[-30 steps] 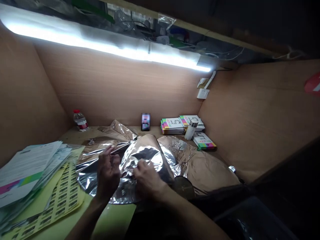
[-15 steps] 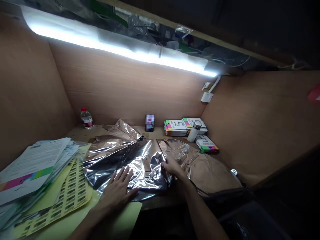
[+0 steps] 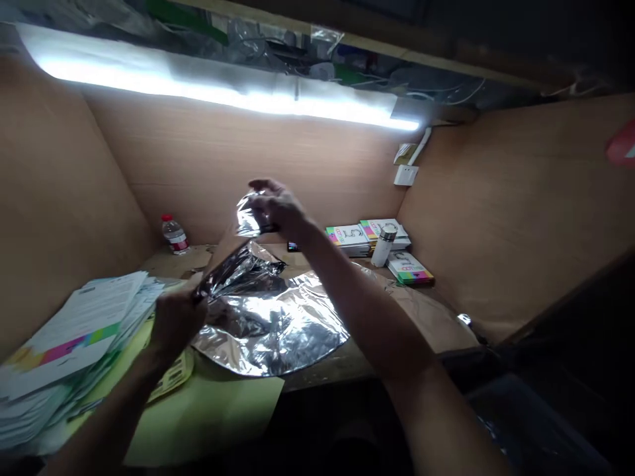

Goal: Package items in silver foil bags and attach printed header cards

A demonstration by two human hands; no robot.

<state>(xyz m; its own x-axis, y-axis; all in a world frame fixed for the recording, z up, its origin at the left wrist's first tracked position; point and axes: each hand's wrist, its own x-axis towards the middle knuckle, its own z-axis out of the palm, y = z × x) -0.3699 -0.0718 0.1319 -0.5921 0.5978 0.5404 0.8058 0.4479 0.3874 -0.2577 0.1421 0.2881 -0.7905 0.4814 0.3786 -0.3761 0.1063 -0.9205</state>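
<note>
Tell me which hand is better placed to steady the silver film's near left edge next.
Probably the left hand: it grips the silver film low, beside that edge. The right hand is raised farther back, holding film up.

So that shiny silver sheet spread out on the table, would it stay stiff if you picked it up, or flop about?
The silvery film would probably flop, as it lies in creases and ripples. It looks thin, so it is likely light for its size. Its glossy surface suggests it may slide easily if pushed.
</note>
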